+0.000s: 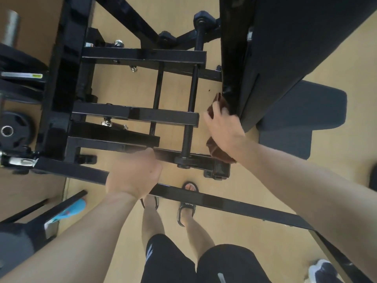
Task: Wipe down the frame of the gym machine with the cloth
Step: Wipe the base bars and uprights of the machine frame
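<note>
Item: brown cloth (pixel 217 107), your R hand (pixel 223 127) gripping it vs upright frame post (pixel 230 58); L hand (pixel 133 174) clasps crossbar (pixel 224 203). Risk: cloth tail snags threaded rod (pixel 188 129).

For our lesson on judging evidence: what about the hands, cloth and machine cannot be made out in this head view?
- Left hand fingers: hidden behind its own back, so its hold on the black bar is unclear.
- Brown cloth: mostly covered by the right hand.
- Gym machine frame: top cut off by the picture edge.
- Weight plate markings: too small.

Brown cloth (pixel 216 107) mostly hidden under right hand (pixel 223 127), left hand (pixel 133 176) fingers hidden, motion-blurred
</note>
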{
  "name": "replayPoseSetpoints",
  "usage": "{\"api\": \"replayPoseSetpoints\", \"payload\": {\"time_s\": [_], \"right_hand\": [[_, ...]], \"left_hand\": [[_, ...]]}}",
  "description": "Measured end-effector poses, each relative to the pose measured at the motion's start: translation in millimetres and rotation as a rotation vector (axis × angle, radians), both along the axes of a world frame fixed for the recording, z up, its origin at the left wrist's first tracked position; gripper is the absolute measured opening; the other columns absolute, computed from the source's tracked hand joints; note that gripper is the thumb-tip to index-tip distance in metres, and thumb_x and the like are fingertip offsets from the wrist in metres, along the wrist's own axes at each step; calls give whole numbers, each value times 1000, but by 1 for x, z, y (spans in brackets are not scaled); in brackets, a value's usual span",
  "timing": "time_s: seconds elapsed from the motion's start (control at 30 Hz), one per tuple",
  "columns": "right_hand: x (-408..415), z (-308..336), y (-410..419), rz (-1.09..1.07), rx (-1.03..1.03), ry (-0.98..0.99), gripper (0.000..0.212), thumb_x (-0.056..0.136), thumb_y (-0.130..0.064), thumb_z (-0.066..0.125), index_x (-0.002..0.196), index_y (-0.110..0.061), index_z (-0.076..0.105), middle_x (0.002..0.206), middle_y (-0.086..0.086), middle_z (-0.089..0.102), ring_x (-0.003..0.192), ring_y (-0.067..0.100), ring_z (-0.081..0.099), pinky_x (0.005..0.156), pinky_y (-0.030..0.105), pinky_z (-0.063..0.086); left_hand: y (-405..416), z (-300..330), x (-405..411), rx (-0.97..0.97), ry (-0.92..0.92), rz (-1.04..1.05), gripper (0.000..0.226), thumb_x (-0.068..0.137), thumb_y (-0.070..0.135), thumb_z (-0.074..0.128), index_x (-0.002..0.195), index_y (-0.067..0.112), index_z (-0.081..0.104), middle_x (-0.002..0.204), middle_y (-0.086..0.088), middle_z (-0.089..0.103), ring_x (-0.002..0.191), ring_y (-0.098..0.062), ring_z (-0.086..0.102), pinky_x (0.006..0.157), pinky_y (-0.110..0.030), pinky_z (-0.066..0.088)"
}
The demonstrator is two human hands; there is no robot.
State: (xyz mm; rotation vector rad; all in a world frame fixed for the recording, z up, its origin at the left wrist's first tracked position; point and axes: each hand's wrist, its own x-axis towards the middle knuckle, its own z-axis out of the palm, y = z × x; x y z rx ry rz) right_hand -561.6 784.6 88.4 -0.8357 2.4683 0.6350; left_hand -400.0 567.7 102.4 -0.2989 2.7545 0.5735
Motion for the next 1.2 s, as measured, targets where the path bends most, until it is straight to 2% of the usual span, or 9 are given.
{"api": "replayPoseSetpoints", "payload": {"time_s": [0.13,0.2,0.4,0.53,0.7,0.83,1.0,1.1,1.2], "right_hand": [[-10,-5,-10,-95,38,25,82,80,-31,85,141,-10,35,154,25,32,118,37,58,86,40,60],[13,-5,1,-133,-2,-14,90,81,-31,84,148,-9,27,152,26,31,124,38,54,92,43,58],[73,-5,28,-149,-16,-150,86,95,-22,71,157,-9,13,161,26,20,130,44,54,94,42,58],[41,-9,14,-281,-41,-84,87,92,-19,74,155,-6,16,160,27,19,121,41,60,91,41,58],[-7,-21,-4,-423,-87,51,83,93,-21,73,155,-7,19,156,28,31,112,38,65,87,42,60],[-10,-27,-1,-447,-85,58,79,97,-21,68,156,-9,18,158,28,29,118,41,62,89,44,59],[38,-27,16,-428,-73,10,74,106,-35,47,161,-10,4,162,34,16,122,45,60,92,44,57],[90,-23,29,-486,-95,-122,73,109,-40,38,162,-14,-5,159,30,26,111,39,66,89,39,58],[98,-24,36,-445,-86,-119,78,108,-33,46,163,-12,-5,162,28,21,115,37,66,95,37,56]], "left_hand": [[0,-1,-1,-17,-5,-6,12,91,35,66,83,27,61,63,12,54,54,-8,49,50,-10,23],[0,0,0,-19,-12,-6,12,90,35,67,84,27,61,63,12,54,54,-8,49,49,-10,23],[-1,0,0,-10,-30,-17,11,91,35,66,86,28,60,63,12,53,53,-7,48,49,-12,26],[-1,0,0,-12,-24,-27,12,91,34,66,85,27,59,62,11,53,53,-8,49,49,-13,27],[-2,-1,0,2,-24,-23,12,89,32,68,83,27,59,61,11,52,52,-8,48,48,-13,27],[-2,-2,1,7,-13,-13,17,89,32,69,81,29,54,61,11,52,51,-8,47,47,-13,25],[-2,-1,1,11,5,-23,17,88,31,69,79,28,54,60,10,52,50,-8,47,47,-13,26],[-1,-1,1,8,-6,-26,17,88,32,68,80,29,54,60,11,52,50,-8,47,47,-14,26],[0,1,0,4,-3,-29,18,88,31,69,79,28,54,59,11,50,49,-7,45,47,-13,24]]}}
